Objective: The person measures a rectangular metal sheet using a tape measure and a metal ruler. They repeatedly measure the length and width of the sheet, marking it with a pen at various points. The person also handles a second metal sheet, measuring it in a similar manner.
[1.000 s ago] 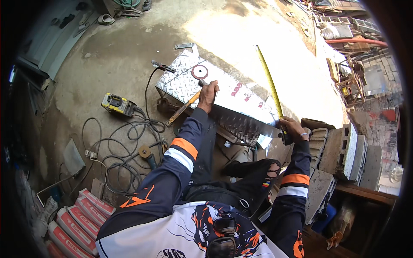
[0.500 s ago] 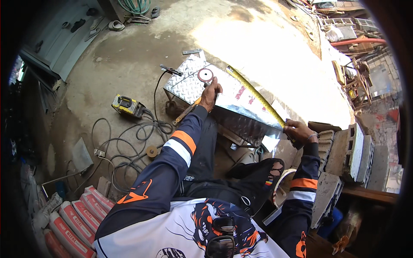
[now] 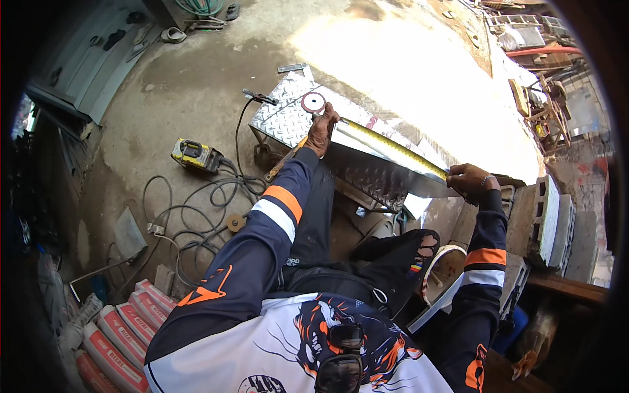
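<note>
Tape measure has dropped flat along the metal sheet now; left hand and right hand each pinch an end.

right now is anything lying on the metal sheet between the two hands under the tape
Nothing visible does. The yellow tape measure runs unbroken over the checker-plate sheet from the left hand to the right hand; its round case lies beyond the left hand.

Stacked red-and-white paper sacks lie side by side on the floor at lower left, beside the coiled cables, their printed faces turned upward.
</note>
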Demonstrator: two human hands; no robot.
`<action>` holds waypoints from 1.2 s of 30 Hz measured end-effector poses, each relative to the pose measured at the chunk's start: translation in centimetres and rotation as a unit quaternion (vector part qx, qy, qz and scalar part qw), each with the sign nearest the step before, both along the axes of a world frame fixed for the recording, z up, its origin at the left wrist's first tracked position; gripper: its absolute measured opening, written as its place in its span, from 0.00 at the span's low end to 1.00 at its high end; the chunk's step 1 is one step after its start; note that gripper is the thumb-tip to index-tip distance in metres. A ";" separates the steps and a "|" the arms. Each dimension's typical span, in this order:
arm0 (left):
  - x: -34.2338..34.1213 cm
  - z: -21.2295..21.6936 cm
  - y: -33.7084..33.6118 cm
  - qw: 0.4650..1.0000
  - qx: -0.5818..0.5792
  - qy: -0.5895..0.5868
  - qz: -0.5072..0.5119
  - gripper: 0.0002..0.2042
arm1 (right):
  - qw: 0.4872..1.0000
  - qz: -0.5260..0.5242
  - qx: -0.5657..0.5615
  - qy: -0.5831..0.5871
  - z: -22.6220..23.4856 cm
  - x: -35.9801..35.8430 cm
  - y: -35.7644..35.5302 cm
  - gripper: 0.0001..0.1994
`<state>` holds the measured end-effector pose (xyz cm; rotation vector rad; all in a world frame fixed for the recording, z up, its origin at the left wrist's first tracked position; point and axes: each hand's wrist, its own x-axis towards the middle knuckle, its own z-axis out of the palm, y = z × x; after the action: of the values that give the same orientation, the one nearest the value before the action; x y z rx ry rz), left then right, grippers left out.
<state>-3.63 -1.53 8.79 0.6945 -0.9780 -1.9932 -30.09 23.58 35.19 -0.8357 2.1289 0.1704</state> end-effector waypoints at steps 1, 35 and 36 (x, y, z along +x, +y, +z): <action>0.1 0.1 0.1 1.000 0.006 0.019 -0.002 0.31 | 1.000 0.027 -0.013 0.004 -1.1 -1.2 0.3 0.12; 3.5 2.7 1.4 0.994 -0.016 -0.020 -0.109 0.09 | 0.991 0.062 -0.035 0.112 -7.2 -3.0 -0.4 0.21; 3.7 2.7 1.5 0.995 -0.017 -0.025 -0.093 0.09 | 0.990 0.063 -0.034 0.121 -6.7 -2.3 -0.5 0.21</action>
<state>0.05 -0.03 11.52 0.6579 -1.1405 -2.1215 -32.42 23.11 28.46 -1.0336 2.3177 0.2783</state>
